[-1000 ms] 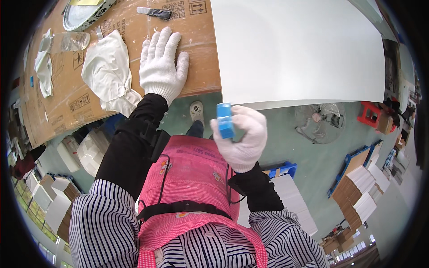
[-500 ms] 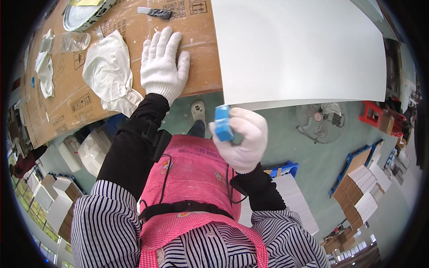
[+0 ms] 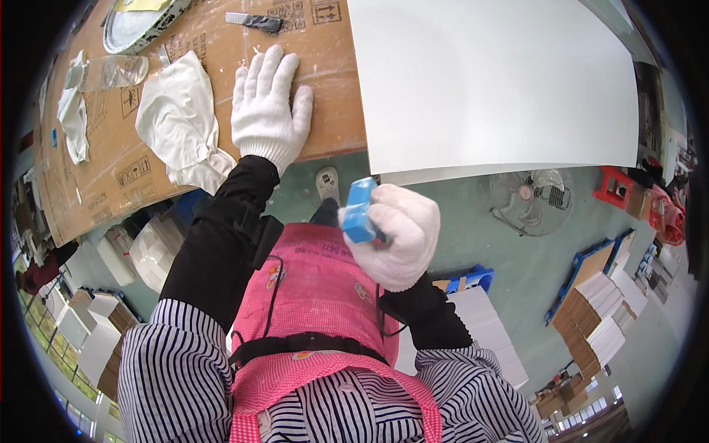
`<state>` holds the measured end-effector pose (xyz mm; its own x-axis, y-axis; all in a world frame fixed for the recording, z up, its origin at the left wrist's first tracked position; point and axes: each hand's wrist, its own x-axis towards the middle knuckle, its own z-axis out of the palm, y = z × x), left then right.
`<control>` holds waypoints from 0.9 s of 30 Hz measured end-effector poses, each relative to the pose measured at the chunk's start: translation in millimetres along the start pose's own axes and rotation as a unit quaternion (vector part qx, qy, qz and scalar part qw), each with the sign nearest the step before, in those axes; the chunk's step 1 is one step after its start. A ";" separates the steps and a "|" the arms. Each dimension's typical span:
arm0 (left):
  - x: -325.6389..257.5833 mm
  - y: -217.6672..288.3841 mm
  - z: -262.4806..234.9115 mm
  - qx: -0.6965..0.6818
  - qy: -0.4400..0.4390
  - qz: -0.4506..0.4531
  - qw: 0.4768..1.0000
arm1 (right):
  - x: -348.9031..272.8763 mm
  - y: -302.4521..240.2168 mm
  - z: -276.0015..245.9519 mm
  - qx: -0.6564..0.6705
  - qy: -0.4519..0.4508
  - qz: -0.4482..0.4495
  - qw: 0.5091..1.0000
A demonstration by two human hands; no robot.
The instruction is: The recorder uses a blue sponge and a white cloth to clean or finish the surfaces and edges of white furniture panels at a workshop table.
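Observation:
My left hand [image 3: 267, 111], in a white knit glove, lies flat with its fingers stretched out on the cardboard-covered table [image 3: 325, 111]. Just left of it is a crumpled white cloth [image 3: 177, 114], and beyond its fingertips lies a small tool with a pale blade and dark handle [image 3: 255, 22]. My right hand [image 3: 402, 236], gloved the same way, is closed round a small blue block [image 3: 360, 210]. It holds the block in the air in front of my pink apron, below the near edge of a large white sheet [image 3: 495, 81].
A clear plastic bottle [image 3: 118, 71], a second white cloth [image 3: 74, 125] and a round tub [image 3: 136, 29] are on the table's left part. A fan [image 3: 532, 201] and a red stool [image 3: 611, 192] stand on the floor at right, with stacked boards [image 3: 591, 317] on a pallet.
The blue block has tilted and shifted slightly left as my right hand turned. My left hand rests where it was.

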<state>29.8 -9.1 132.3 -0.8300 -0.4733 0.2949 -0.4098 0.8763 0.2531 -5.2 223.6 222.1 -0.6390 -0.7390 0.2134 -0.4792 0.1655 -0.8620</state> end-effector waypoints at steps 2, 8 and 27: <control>0.4 -1.3 -0.1 0.001 -0.002 0.001 1.000 | -0.1 2.8 -1.1 -0.050 -0.017 0.010 0.999; 0.5 -0.7 -1.3 0.004 -0.007 -0.002 1.000 | -7.9 3.4 -0.3 -0.144 0.064 -0.062 0.986; 0.4 0.7 -1.4 0.007 -0.017 -0.006 1.000 | -26.2 38.5 -29.8 -0.003 0.370 0.139 0.919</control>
<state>29.7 -8.8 133.9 -0.8369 -0.4812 0.2609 -0.4254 0.8717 0.2432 -24.8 268.8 197.1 -0.9704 -0.0217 0.2405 -0.2365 0.2858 -0.9286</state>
